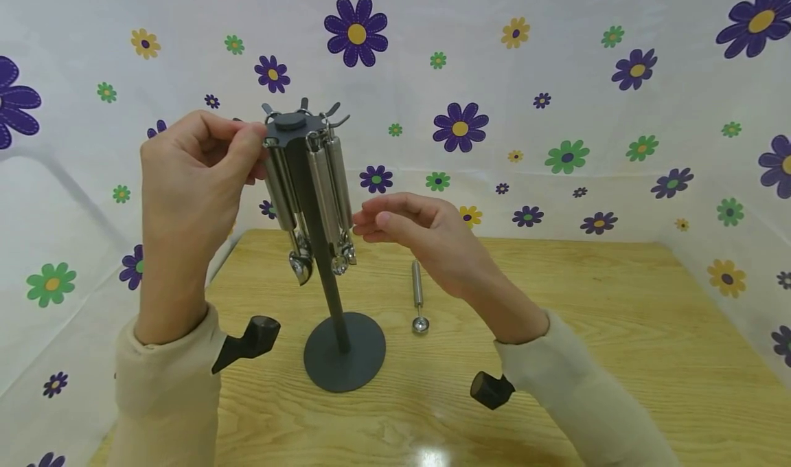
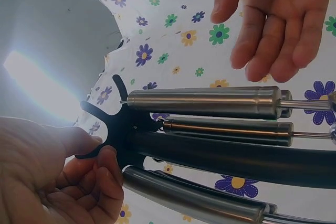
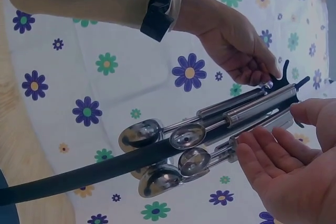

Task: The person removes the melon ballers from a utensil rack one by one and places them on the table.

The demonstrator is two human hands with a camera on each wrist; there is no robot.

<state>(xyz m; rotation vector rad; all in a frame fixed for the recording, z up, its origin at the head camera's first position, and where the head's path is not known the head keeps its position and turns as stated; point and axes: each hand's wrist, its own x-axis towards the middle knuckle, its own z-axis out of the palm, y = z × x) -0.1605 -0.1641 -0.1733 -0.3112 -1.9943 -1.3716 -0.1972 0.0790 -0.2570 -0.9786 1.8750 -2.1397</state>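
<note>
Wood-grain table (image 1: 556, 302): dark stand (image 1: 329, 281) on it, metal scoop (image 1: 418, 290) lying nearby.

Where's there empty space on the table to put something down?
There's lots of bare table beyond the right sleeve, to the right of the loose scoop. There's more just in front of the stand. It's crowded at the top, where scoops hang beside the left hand.

Head view: from above, forward and down over pale wood-grain counter (image 1: 587, 309), whole slim dark-grey round-based stand (image 1: 332, 301) in frame. Left wrist view: close, rolled sideways, tilted up, facing bare right hand (image 2: 283, 14). Right wrist view: close, sideways, facing bare left hand (image 3: 236, 45). All three share stand's hooked top (image 1: 290, 122).
</note>
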